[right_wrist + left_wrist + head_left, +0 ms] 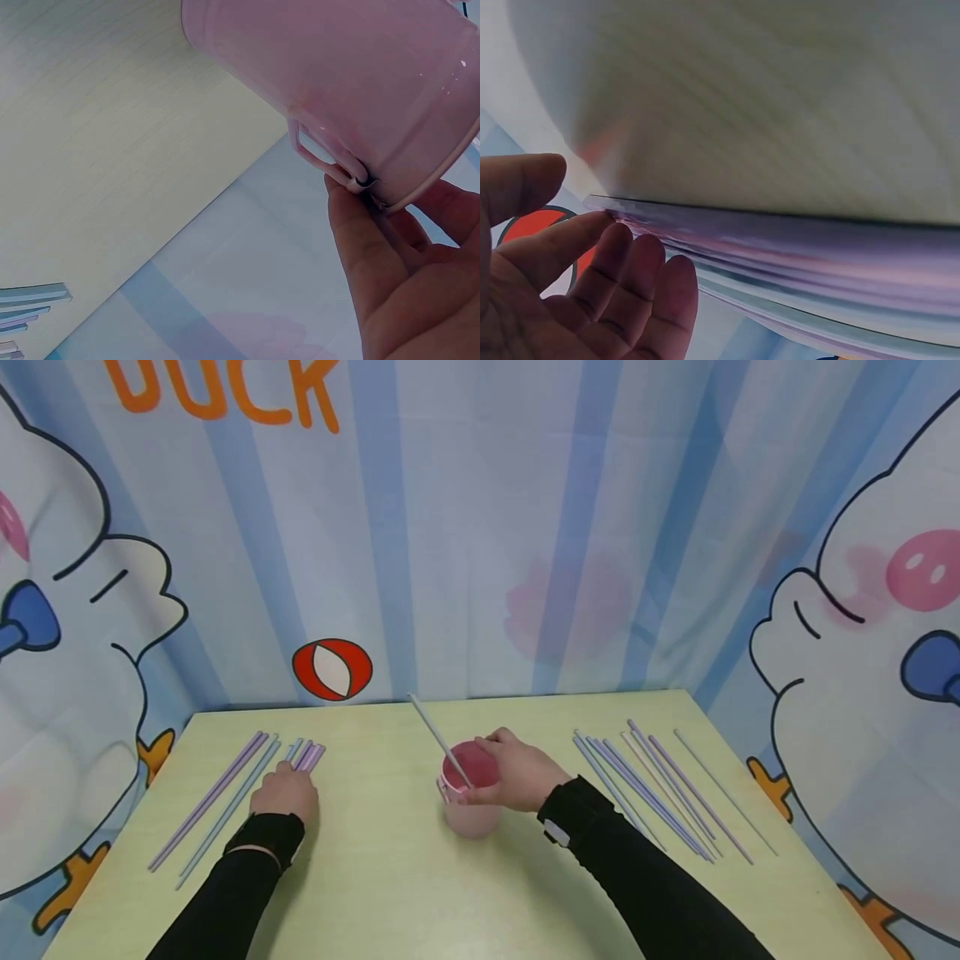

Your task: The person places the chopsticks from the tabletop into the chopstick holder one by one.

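A small pink bucket (472, 818) with a wire handle (311, 154) stands mid-table, and one pale stick (435, 731) leans in it, its upper end out past the far rim. My right hand (521, 772) grips the bucket's rim, with the thumb on the near side and the fingers on the far side. At the left, my left hand (287, 795) is over several thin purple and blue sticks (311, 756), hiding part of them. The left wrist view shows its thumb apart and its loosely bent fingertips against the purple sticks (795, 240).
Longer purple sticks (206, 803) and blue sticks (228, 814) lie left of my left hand. Several pastel sticks (652, 793) are spread on the right, partly beneath my right forearm. The pale yellow table (420, 910) ends at a striped cloth backdrop (465, 568).
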`<state>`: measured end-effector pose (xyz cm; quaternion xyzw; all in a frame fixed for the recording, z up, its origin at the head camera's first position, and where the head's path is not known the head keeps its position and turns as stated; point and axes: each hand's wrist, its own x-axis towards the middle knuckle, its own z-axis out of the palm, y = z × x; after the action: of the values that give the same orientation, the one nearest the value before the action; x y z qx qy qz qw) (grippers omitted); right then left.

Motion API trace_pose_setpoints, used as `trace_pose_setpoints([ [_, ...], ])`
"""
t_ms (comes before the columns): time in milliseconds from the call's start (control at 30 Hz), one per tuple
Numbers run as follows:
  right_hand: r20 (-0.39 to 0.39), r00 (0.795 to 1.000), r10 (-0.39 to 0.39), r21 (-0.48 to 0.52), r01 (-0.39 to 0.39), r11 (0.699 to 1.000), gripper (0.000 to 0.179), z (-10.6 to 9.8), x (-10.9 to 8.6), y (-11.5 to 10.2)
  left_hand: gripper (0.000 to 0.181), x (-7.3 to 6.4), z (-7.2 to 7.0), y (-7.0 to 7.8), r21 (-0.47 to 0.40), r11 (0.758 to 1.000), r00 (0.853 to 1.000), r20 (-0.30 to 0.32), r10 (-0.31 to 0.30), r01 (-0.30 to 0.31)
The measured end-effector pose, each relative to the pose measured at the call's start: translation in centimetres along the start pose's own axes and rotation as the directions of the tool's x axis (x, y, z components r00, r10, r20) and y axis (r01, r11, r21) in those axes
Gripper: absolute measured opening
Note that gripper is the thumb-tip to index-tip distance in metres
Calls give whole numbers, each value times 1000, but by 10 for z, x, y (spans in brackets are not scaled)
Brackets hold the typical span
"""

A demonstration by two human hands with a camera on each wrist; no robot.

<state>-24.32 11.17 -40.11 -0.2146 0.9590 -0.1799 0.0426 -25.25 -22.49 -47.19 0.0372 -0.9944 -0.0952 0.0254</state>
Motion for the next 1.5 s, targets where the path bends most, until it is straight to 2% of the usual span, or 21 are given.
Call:
trace_pose_setpoints([
  [167, -4, 1000, 3, -1, -3, 1000, 88, -1, -1, 0, 22, 0, -2, 2, -2, 1000, 1000, 18, 0, 0],
  [333, -9, 1000, -6, -1, 6, 1000, 87, 0, 0, 1, 21, -1, 1, 4, 2, 1000, 1000, -6, 12, -12],
  [467, -10, 1000, -8, 6, 8, 1000, 88, 1, 1, 1, 17, -2, 4, 9, 2, 999, 999, -33, 37, -37],
  [700, -1, 1000, 6, -1, -6, 1000, 90, 0, 0, 0, 11, -3, 5, 19, 9, 997, 997, 0, 71, -71],
  [933, 0, 1000, 13, 9, -13, 1000, 87, 0, 0, 0, 7, -8, 4, 28, -3, 992, 992, -19, 126, -126],
  [1200, 6, 1000, 19, 12, -19, 1000, 87, 1, -1, 0, 6, -5, 8, 33, -22, 993, 993, 34, 114, -113],
  [1300, 9, 1000, 20, 12, -20, 1000, 87, 1, -1, -1, 9, 1, 9, 32, -46, 993, 994, 30, 107, -105],
  [1400, 12, 1000, 27, 7, -27, 1000, 87, 0, 0, -1, 12, 6, 2, 34, -81, 990, 993, 11, 114, -113],
  [1500, 10, 1000, 30, 6, -30, 1000, 88, 1, 1, 1, 17, 7, -13, 38, -113, 987, 993, 4, 117, -116],
])
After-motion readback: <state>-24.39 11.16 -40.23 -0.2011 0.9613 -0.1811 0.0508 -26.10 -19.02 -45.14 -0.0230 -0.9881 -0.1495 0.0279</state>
